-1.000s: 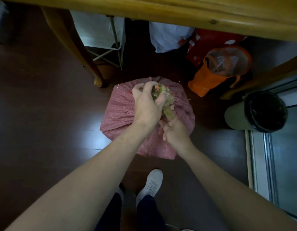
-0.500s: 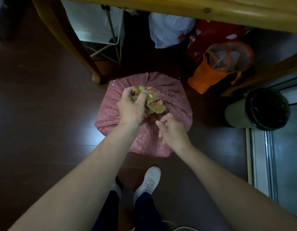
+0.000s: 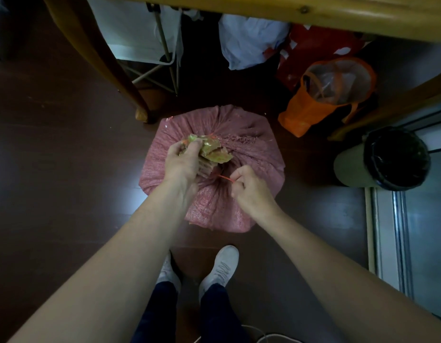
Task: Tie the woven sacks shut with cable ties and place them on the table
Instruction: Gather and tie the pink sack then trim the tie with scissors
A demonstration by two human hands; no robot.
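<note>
Pink woven sack (image 3: 251, 149) sits on the dark wooden floor (image 3: 53, 169), just in front of the person's white shoes (image 3: 222, 266) and below the edge of the yellow wooden table (image 3: 338, 18). The left hand (image 3: 183, 164) grips the bunched-up top of the sack, where yellow-green stuff (image 3: 214, 154) pokes out (I cannot tell what it is). The right hand (image 3: 249, 186) pinches the end of a thin red cable tie (image 3: 224, 178) between thumb and finger. The tie runs from the sack's neck to that hand. An orange bag (image 3: 306, 112) and a round bin with a black liner (image 3: 397, 159) stand to the right of the sack.
</note>
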